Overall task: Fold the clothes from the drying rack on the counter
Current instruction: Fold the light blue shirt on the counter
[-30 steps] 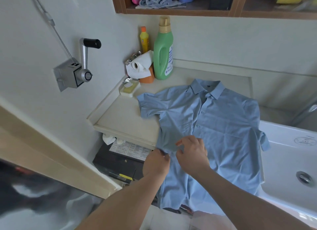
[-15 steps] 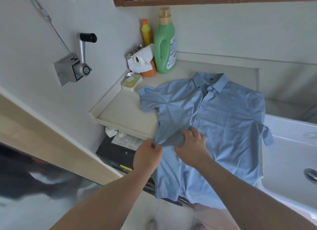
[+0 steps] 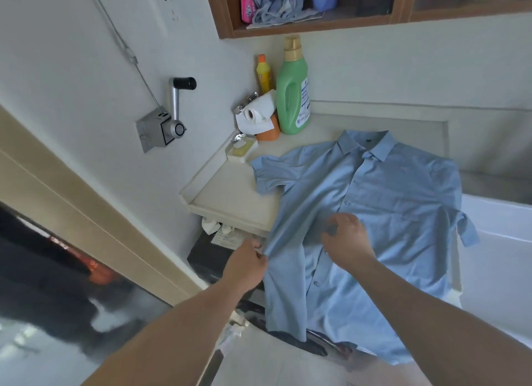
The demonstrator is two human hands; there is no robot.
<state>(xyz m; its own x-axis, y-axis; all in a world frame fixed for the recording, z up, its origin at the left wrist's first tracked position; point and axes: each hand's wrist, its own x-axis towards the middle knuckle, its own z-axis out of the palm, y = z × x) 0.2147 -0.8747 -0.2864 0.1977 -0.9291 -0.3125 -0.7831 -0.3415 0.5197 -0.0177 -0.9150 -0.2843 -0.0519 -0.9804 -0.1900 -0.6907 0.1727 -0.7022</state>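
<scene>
A: State the garment's position.

B: I see the light blue shirt (image 3: 383,213) lying front-up on the beige counter (image 3: 230,195), collar at the far side. Its near hem hangs over the counter's near edge. Its right sleeve reaches onto the white sink (image 3: 495,241).

A: State of the left hand?

B: My left hand (image 3: 244,266) pinches the shirt's left side edge, just off the counter's near edge. The cloth rises in a ridge from that pinch.

A: And the right hand?

B: My right hand (image 3: 347,238) rests on the shirt front beside the button placket, fingers curled, thumb and forefinger nipping the fabric.

A: Other items?

B: At the far left corner stand a green bottle (image 3: 293,94), a yellow bottle (image 3: 264,74), a paper roll (image 3: 257,112) and a soap dish (image 3: 241,152).
</scene>
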